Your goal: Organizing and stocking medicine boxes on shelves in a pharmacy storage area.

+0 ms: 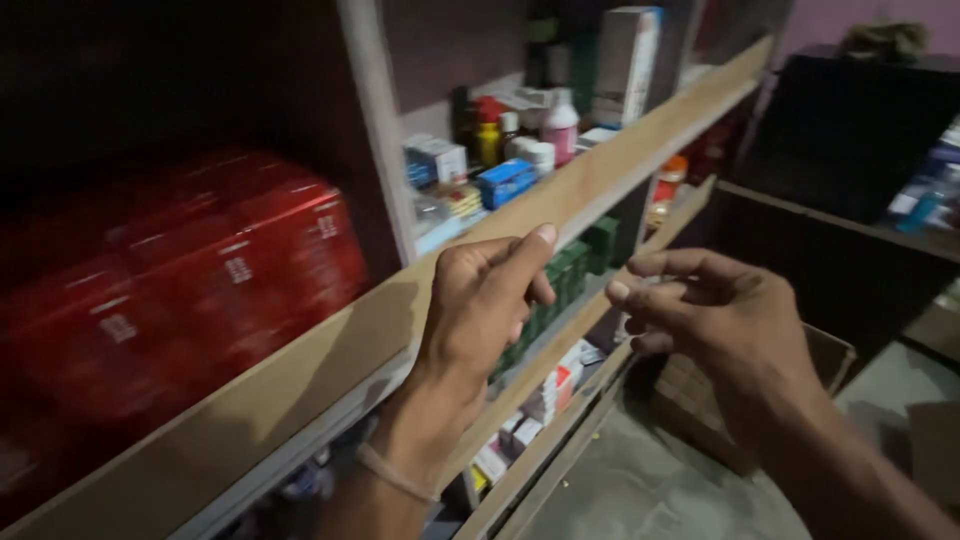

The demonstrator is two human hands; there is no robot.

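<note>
Here both hands, left hand and right hand, hover (empty) beside the wooden shelf.

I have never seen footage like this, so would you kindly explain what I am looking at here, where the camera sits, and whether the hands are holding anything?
This is one picture from a camera worn on a person's head, looking down at their own two bare hands in front of wooden shelves. The left hand, with a thin band at the wrist, is raised before the shelf edge. The right hand is beside it, fingers curled. Whether either pinches something small is too dim to tell. The upper shelf holds red boxes, a blue box and small bottles. Lower down stand green packs. A cardboard box stands on the floor.
</note>
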